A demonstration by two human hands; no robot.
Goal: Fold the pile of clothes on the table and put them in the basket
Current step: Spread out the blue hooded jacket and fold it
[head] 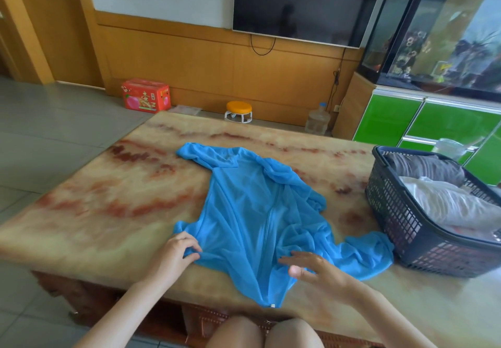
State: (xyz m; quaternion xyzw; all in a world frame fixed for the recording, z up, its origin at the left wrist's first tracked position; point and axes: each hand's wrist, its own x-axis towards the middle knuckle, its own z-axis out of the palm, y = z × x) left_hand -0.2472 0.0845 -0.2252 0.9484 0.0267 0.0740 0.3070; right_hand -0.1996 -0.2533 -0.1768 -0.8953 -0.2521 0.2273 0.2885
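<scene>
A thin blue zip-up garment point(252, 212) lies spread out, wrinkled, in the middle of the marble table point(108, 198), its zipper running toward me. My left hand point(176, 250) pinches the garment's near left hem. Over the near right part of the fabric hovers my right hand point(317, 269), fingers spread and holding nothing. A dark plastic basket point(406, 225) stands on the table's right side. Inside it lie a folded grey piece point(425, 168) and a folded white piece point(455, 204).
Beyond the table are a red carton point(146, 95), a small orange stool point(238, 111) and a water bottle point(317, 119) on the floor. A TV hangs on the wall; a fish tank on a green cabinet point(433, 128) stands right. My knees show at the near edge.
</scene>
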